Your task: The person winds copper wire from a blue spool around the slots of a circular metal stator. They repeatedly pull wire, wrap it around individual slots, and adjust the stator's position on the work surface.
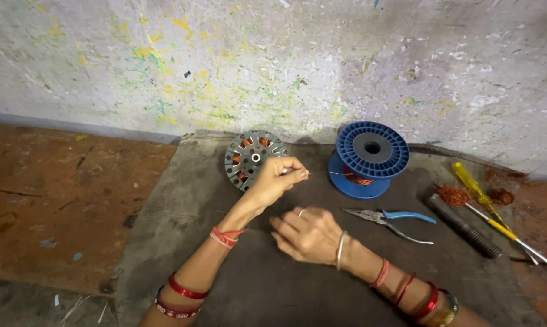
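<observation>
The left hand (273, 180) is raised just in front of a round grey metal motor stator (253, 158) with copper-coloured windings in its slots, which stands tilted near the far edge of a dark grey mat (225, 272). Its fingers (293, 171) are pinched narrowly together on a thin copper wire (325, 174), which runs to the right towards a blue plastic spool (370, 157) carrying a little copper winding at its waist. The wire is so fine that its full run is hard to follow, though it seems to reach the spool.

The right hand (307, 235) rests low on the mat, nearer the person, knuckles up and fingers curled loosely inward; whether they hold anything cannot be told from this angle. Both wrists carry red bangles and thread bands.

Just right of the right hand lie pliers with blue handles (387, 220), jaws pointing left. Further right lie a dark ridged metal rod (464, 226) and a screwdriver with a yellow handle (472, 184), with small clumps of scrap copper wire (453, 195) beside them. A paint-flecked pale wall (285, 60) rises behind.
</observation>
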